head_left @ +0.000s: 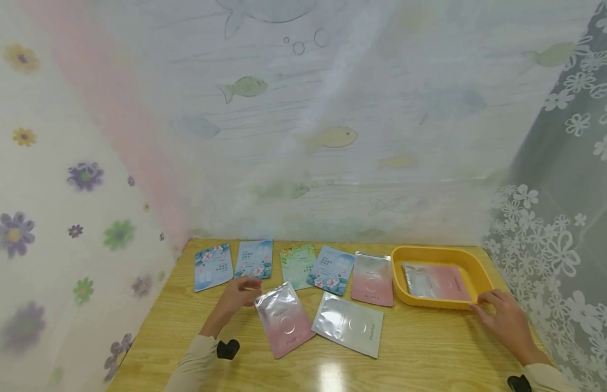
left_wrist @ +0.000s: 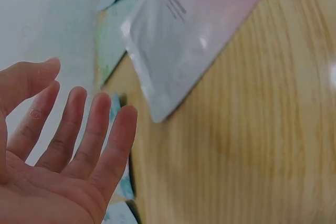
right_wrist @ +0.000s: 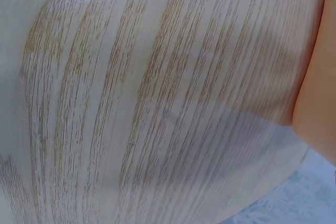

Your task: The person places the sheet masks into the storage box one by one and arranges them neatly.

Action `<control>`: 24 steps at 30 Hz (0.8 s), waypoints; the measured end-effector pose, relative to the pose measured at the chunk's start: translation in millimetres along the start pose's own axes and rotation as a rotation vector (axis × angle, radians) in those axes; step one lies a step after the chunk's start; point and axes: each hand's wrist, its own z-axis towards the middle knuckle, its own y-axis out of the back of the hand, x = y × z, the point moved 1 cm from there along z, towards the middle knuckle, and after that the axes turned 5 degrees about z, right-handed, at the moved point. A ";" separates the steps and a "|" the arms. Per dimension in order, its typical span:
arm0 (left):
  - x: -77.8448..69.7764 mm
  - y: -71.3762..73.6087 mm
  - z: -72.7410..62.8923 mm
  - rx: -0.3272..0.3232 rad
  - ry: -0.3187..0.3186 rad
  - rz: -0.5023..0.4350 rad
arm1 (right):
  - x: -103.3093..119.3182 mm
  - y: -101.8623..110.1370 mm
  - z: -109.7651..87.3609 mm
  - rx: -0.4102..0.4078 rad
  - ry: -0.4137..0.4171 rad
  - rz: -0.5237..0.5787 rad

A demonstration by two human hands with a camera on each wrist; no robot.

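Observation:
My left hand (head_left: 238, 295) hovers beside a silver-and-pink face mask sachet (head_left: 287, 325), fingers loosely extended and holding nothing. In the left wrist view, the palm (left_wrist: 58, 198) is turned up and the sachet's silver corner (left_wrist: 157, 98) lies just past the fingertips. On the right, my right hand (head_left: 504, 318) grips the near right corner of a yellow tray (head_left: 406, 298), thumb outside the rim. Inside the tray lies another silver-and-pink sachet (head_left: 437, 282). The right wrist view catches only a bit of skin (right_wrist: 320, 103) at its edge; the fingers are hidden there.
A silver-and-pale sachet (head_left: 349, 325) and an upright silver-and-pink one (head_left: 373, 280) lie left of the tray. Farther back are blue floral sachets (head_left: 213, 267) and a green one (head_left: 295, 267). A patterned curtain (head_left: 332, 190) borders the wooden table (head_left: 421, 348).

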 end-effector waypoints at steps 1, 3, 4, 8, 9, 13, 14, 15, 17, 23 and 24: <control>2.6 0.4 -0.1 -0.006 0.014 -0.002 | -0.4 -0.1 -0.1 0.001 0.000 0.001; 7.8 0.6 -0.1 -0.016 0.042 -0.002 | -1.0 0.1 -0.3 0.002 0.001 -0.001; 10.4 0.4 -0.1 -0.024 0.059 -0.003 | -1.4 0.1 -0.5 0.003 0.001 -0.002; 19.7 -2.5 1.1 -0.062 0.095 0.002 | -2.9 0.1 -1.0 0.002 0.005 -0.006; 21.4 -3.7 1.6 -0.070 0.097 0.003 | -3.0 0.2 -1.0 0.001 0.006 -0.004; 24.8 -9.9 3.8 -0.092 0.068 0.034 | -2.1 0.6 -1.0 0.000 0.010 0.000; 25.1 -11.6 4.4 -0.094 0.053 0.057 | -1.5 0.7 -0.9 -0.001 0.010 0.001; 25.4 -13.7 5.1 -0.097 0.049 0.074 | -0.9 0.8 -0.8 -0.001 0.008 0.003; 26.1 -18.3 6.9 -0.107 0.034 0.134 | 0.2 0.8 -0.7 -0.001 0.005 0.006; 29.3 -32.4 13.4 -0.157 0.026 0.287 | 0.7 0.6 -0.3 0.004 0.003 0.007; 28.9 -34.4 14.2 -0.162 0.029 0.300 | 0.1 0.6 -0.2 0.004 0.004 0.005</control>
